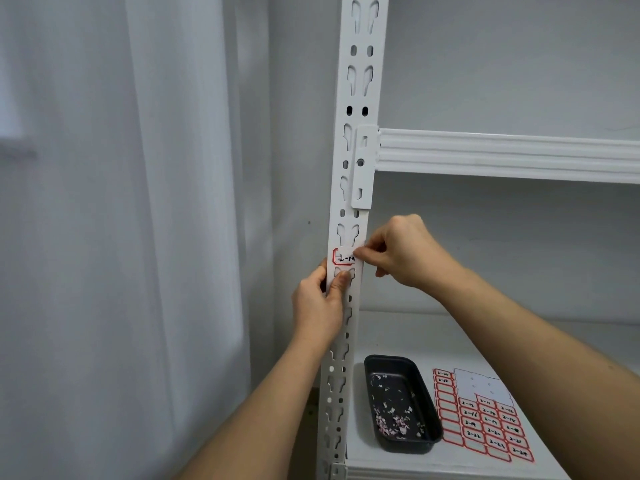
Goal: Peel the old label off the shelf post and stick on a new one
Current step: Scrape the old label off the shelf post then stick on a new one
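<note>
Two hands on shelf post (349,188): left hand (320,303) grips post just below label (343,257) (red-bordered, stuck on post front); right hand (398,251) pinches label's right edge.

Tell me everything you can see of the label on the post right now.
The label is a small white paper sticker with a red border and black handwriting, stuck on the front of the white shelf post between two slot pairs. Its left part lies flat; the right hand pinches its right edge, hiding that end. The left hand grips the post just below, not touching it.
</note>
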